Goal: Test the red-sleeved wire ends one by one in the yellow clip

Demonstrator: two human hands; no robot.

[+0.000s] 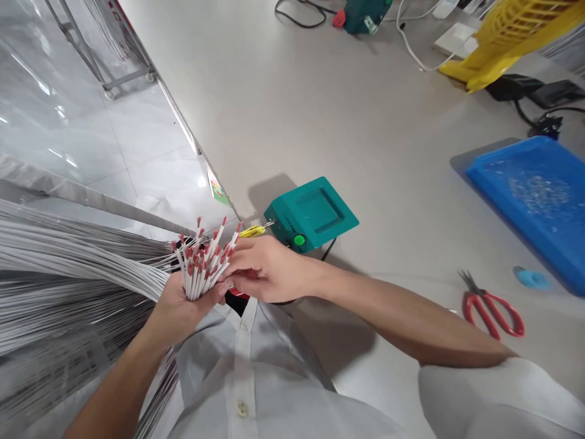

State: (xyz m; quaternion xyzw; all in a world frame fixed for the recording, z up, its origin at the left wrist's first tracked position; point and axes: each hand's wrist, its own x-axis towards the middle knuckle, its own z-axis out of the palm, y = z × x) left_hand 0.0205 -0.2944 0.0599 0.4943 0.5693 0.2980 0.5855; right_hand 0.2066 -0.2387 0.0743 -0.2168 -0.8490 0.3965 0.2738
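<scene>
My left hand [176, 311] is wrapped around a thick bundle of white wires [201, 277]. Their tips are red and stand up unevenly above the fist. The fingers of my right hand [269, 268] are pinched at the right side of the bundle, close to the red tips; exactly which wires they grip is partly hidden. Just beyond the right hand sits a teal box [320, 210] with a green button, and a yellow-handled clip [253, 231] sticks out of its near left side.
Long grey wires [68, 256] hang at the left, beyond the table edge. On the table [365, 134] to the right are red-handled cutters [491, 308], a blue tray [521, 244] holding small clear pieces, and a light-blue ring [534, 279]. A yellow basket [525, 36] and another green box [363, 15] stand farther back.
</scene>
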